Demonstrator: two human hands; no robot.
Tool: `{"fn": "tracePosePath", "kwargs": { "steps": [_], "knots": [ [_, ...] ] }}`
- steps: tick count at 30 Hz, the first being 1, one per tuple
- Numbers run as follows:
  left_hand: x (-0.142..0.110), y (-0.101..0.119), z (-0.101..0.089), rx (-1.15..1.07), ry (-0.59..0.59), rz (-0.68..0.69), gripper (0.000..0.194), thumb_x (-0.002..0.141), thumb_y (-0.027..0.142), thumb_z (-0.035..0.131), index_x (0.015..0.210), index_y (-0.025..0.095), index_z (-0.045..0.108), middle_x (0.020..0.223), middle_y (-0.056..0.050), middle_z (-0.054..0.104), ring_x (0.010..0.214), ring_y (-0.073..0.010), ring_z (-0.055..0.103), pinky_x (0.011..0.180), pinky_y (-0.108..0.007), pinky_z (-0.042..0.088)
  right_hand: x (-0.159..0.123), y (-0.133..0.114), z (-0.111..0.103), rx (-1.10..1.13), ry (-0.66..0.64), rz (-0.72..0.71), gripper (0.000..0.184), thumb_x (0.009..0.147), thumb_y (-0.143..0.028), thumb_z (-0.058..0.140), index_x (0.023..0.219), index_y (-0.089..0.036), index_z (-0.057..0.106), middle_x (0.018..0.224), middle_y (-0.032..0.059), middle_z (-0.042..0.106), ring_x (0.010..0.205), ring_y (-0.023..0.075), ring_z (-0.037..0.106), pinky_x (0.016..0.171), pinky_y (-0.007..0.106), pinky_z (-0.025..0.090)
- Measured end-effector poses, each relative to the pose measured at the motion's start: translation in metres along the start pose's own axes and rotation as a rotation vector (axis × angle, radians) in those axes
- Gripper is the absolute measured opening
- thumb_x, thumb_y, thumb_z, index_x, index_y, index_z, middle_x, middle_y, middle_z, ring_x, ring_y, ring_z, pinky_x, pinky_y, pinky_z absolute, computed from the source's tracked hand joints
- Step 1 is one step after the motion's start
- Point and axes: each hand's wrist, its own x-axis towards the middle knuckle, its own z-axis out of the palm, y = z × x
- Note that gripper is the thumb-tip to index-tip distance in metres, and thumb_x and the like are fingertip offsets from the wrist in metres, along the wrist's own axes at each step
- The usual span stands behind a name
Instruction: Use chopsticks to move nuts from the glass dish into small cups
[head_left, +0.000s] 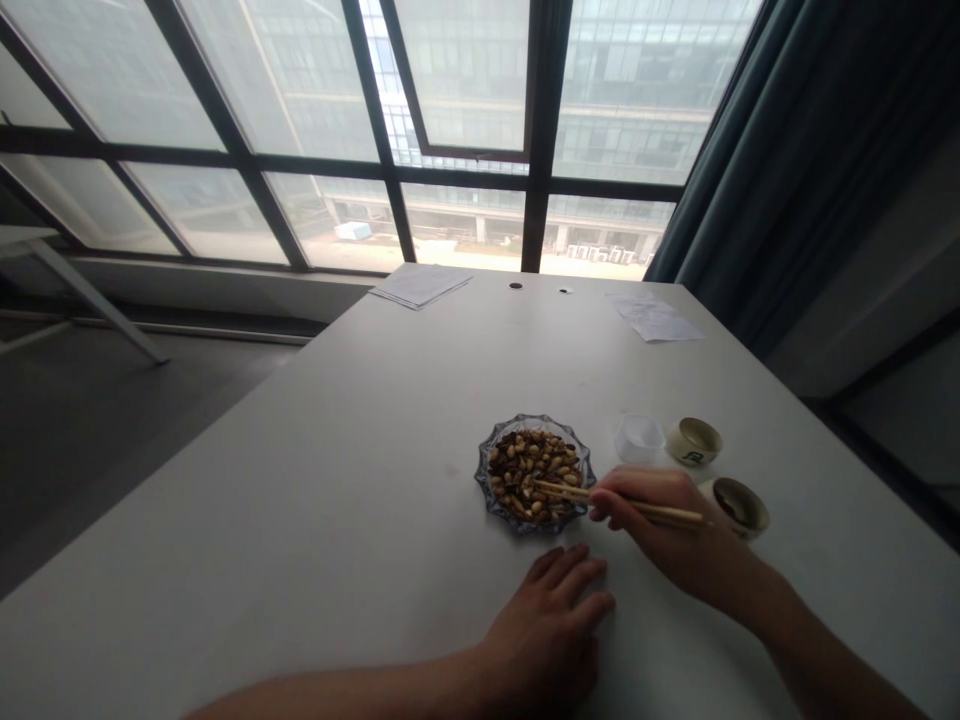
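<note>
My right hand (652, 505) is closed around a pair of chopsticks (667, 514), held nearly level. Their tips reach into a heap of mixed nuts and seeds (531, 462) in a scalloped glass bowl (487, 492). Whether a nut sits between the tips is too small to tell. On the white table just in front of the bowl rests my left hand (555, 615), palm down with its fingers stretched out and nothing in it. Behind my right hand stand a clear plastic cup (639, 438) and two small ceramic cups, a farther one (694, 441) and a nearer one (739, 508) with something dark inside.
Loose paper sheets lie at the table's far left corner (421, 285) and far right side (656, 316). Two small round holes are near the far edge. Beyond the table (337, 450) are large windows (465, 80), with a dark blue curtain (787, 130) on the right.
</note>
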Motion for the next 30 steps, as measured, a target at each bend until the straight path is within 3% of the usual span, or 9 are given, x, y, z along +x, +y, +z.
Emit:
{"fn": "tracePosePath", "kwargs": {
  "steps": [2, 5, 9, 11, 15, 21, 24, 27, 30],
  "knots": [
    [0.0, 0.0, 0.0, 0.001, 0.006, -0.003, 0.042, 0.091, 0.024, 0.06, 0.132, 0.025, 0.054, 0.161, -0.004, 0.043, 0.152, -0.0262, 0.029, 0.126, -0.043, 0.019, 0.002, 0.001, 0.002, -0.012, 0.004, -0.025, 0.028, 0.104, -0.037, 0.058, 0.087, -0.02, 0.073, 0.082, 0.0023, 0.073, 0.075, 0.0162, 0.068, 0.069, 0.027, 0.049],
    [0.0, 0.001, -0.001, 0.0, 0.0, -0.003, 0.041, 0.091, 0.024, 0.06, 0.132, 0.024, 0.054, 0.16, -0.005, 0.043, 0.152, -0.0271, 0.029, 0.126, -0.043, 0.02, 0.003, 0.002, -0.002, -0.046, 0.108, -0.027, 0.027, 0.104, -0.037, 0.058, 0.091, -0.02, 0.074, 0.084, 0.0022, 0.074, 0.075, 0.0158, 0.068, 0.07, 0.027, 0.049],
    [0.0, 0.001, -0.002, -0.006, -0.012, 0.003, 0.042, 0.09, 0.025, 0.061, 0.132, 0.024, 0.054, 0.16, -0.006, 0.043, 0.152, -0.0283, 0.029, 0.125, -0.044, 0.021, -0.001, 0.002, -0.004, -0.079, 0.17, 0.031, 0.041, 0.105, -0.041, 0.055, 0.074, -0.02, 0.071, 0.07, 0.0011, 0.071, 0.061, 0.0145, 0.065, 0.061, 0.028, 0.046],
    [0.0, 0.0, 0.0, -0.005, -0.006, 0.002, 0.042, 0.091, 0.025, 0.061, 0.132, 0.024, 0.054, 0.16, -0.006, 0.043, 0.152, -0.0276, 0.03, 0.125, -0.044, 0.021, -0.001, 0.003, 0.0, -0.047, 0.135, 0.054, 0.043, 0.105, -0.042, 0.055, 0.071, -0.02, 0.07, 0.067, 0.001, 0.07, 0.059, 0.0144, 0.064, 0.059, 0.027, 0.045],
    [0.0, 0.0, 0.003, 0.005, 0.011, -0.004, 0.042, 0.091, 0.024, 0.06, 0.133, 0.025, 0.054, 0.16, -0.004, 0.045, 0.152, -0.0258, 0.029, 0.126, -0.043, 0.02, 0.005, 0.008, 0.005, 0.046, 0.031, 0.01, 0.028, 0.102, -0.04, 0.061, 0.089, -0.02, 0.076, 0.085, 0.003, 0.076, 0.077, 0.0175, 0.071, 0.07, 0.027, 0.051],
    [0.0, 0.0, 0.001, -0.002, 0.001, -0.002, 0.045, 0.088, 0.023, 0.063, 0.132, 0.025, 0.053, 0.161, -0.005, 0.043, 0.153, -0.026, 0.028, 0.126, -0.043, 0.02, -0.001, 0.006, -0.01, -0.095, 0.255, 0.07, 0.038, 0.104, -0.042, 0.056, 0.079, -0.02, 0.074, 0.07, 0.0022, 0.073, 0.062, 0.0161, 0.067, 0.061, 0.029, 0.048],
    [0.0, -0.001, 0.003, 0.004, 0.006, -0.006, 0.045, 0.089, 0.023, 0.062, 0.132, 0.026, 0.053, 0.161, -0.004, 0.043, 0.152, -0.0262, 0.029, 0.126, -0.043, 0.021, -0.002, 0.001, -0.009, -0.148, 0.177, 0.04, 0.044, 0.105, -0.041, 0.054, 0.07, -0.02, 0.069, 0.065, 0.0013, 0.069, 0.059, 0.015, 0.064, 0.06, 0.029, 0.045],
    [0.0, -0.001, 0.005, 0.011, 0.016, -0.01, 0.045, 0.089, 0.022, 0.061, 0.133, 0.026, 0.053, 0.16, -0.004, 0.044, 0.152, -0.026, 0.029, 0.126, -0.044, 0.02, 0.001, 0.001, -0.003, -0.087, 0.063, -0.007, 0.039, 0.105, -0.041, 0.055, 0.076, -0.02, 0.07, 0.072, 0.0013, 0.072, 0.066, 0.0154, 0.066, 0.064, 0.028, 0.047],
    [-0.001, 0.0, 0.002, 0.01, 0.014, -0.005, 0.044, 0.089, 0.022, 0.061, 0.133, 0.025, 0.053, 0.16, -0.004, 0.044, 0.153, -0.0262, 0.029, 0.126, -0.043, 0.02, 0.002, 0.004, -0.002, -0.055, 0.135, 0.013, 0.036, 0.104, -0.042, 0.055, 0.081, -0.02, 0.073, 0.076, 0.002, 0.074, 0.069, 0.0162, 0.068, 0.066, 0.028, 0.049]
  ]
}}
